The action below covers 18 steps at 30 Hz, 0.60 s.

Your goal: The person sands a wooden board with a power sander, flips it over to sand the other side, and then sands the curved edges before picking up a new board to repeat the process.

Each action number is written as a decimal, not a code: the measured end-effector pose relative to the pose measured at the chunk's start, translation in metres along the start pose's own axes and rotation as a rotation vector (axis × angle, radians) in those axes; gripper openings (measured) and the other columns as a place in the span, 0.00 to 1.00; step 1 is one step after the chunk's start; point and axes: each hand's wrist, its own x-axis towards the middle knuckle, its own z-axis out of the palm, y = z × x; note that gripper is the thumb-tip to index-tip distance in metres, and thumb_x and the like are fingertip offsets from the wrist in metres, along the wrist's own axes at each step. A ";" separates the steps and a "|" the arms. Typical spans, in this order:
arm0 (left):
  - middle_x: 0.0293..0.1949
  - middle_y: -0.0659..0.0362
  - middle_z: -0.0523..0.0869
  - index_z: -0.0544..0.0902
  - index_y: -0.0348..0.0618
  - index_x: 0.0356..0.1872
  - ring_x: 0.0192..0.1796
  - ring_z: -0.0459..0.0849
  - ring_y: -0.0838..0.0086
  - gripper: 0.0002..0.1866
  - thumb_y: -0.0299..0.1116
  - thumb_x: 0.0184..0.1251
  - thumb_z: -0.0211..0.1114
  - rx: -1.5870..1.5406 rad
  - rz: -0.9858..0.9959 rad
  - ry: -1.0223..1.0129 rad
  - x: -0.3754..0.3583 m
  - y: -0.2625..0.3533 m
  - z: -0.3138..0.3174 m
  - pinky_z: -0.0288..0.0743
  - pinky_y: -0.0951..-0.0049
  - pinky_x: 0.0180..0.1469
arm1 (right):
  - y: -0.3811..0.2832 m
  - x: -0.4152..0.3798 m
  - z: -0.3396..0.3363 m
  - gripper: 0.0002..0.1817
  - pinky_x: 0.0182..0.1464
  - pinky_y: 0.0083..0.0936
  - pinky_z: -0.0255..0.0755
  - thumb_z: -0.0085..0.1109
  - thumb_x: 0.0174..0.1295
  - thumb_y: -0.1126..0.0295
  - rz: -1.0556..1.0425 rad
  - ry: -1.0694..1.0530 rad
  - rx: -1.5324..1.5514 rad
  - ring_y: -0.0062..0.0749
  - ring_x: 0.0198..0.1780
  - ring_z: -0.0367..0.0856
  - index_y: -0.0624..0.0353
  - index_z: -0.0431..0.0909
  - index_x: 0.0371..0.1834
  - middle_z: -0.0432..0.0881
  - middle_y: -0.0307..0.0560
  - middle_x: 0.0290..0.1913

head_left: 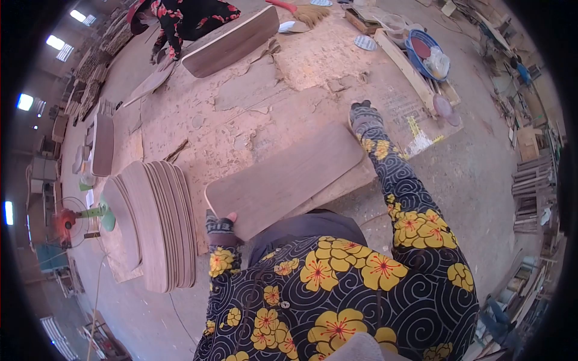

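Observation:
A brown wooden board with rounded corners [286, 180] lies slantwise at the near edge of the worktable, close to my body. At its lower left corner is my left hand [221, 227], gloved with the thumb bare, gripping the board's end. My right hand [363, 114], in a grey glove with dark fingertips, is at the board's far right end; its fingers are bent, and whether they hold the edge cannot be made out. Left of the board stands a stack of similar curved boards [159, 225].
A co-worker in flowered sleeves [174, 30] bends over the table's far left, near another board [232, 42]. A blue basket [427, 55] stands at the far right beside a wooden beam [406, 72]. A red-handled broom [307, 13] lies at the back. A fan [69, 221] stands left.

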 end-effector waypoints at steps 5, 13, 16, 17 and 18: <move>0.43 0.51 0.84 0.72 0.37 0.60 0.38 0.83 0.63 0.32 0.22 0.49 0.69 0.019 -0.035 0.101 -0.021 0.030 -0.026 0.80 0.67 0.38 | 0.024 0.019 0.035 0.28 0.58 0.47 0.74 0.60 0.59 0.53 -0.069 -0.112 0.372 0.59 0.60 0.76 0.48 0.70 0.63 0.67 0.62 0.65; 0.45 0.52 0.83 0.73 0.40 0.61 0.42 0.83 0.64 0.33 0.22 0.48 0.69 0.005 -0.072 0.150 -0.042 0.046 -0.019 0.79 0.67 0.44 | -0.028 -0.046 0.019 0.36 0.61 0.42 0.73 0.68 0.53 0.55 -0.092 -0.262 0.156 0.56 0.62 0.75 0.44 0.67 0.68 0.61 0.61 0.70; 0.45 0.52 0.83 0.72 0.41 0.62 0.42 0.83 0.64 0.34 0.22 0.48 0.68 0.024 -0.043 0.153 -0.041 0.035 -0.025 0.80 0.67 0.44 | -0.036 -0.037 0.022 0.40 0.61 0.42 0.73 0.70 0.51 0.58 -0.072 -0.266 0.189 0.56 0.63 0.74 0.45 0.65 0.70 0.62 0.61 0.69; 0.45 0.52 0.83 0.72 0.41 0.62 0.42 0.83 0.64 0.34 0.22 0.48 0.68 0.034 -0.009 0.154 -0.034 0.021 -0.029 0.80 0.67 0.42 | -0.036 -0.030 0.020 0.41 0.61 0.42 0.73 0.71 0.51 0.59 -0.065 -0.265 0.199 0.56 0.64 0.74 0.45 0.64 0.71 0.62 0.60 0.69; 0.45 0.52 0.83 0.72 0.41 0.62 0.41 0.83 0.63 0.34 0.21 0.48 0.68 0.044 0.024 0.155 -0.027 0.007 -0.034 0.80 0.67 0.41 | -0.036 -0.018 0.031 0.41 0.61 0.42 0.73 0.70 0.51 0.59 -0.061 -0.254 0.217 0.56 0.63 0.74 0.45 0.64 0.71 0.63 0.60 0.69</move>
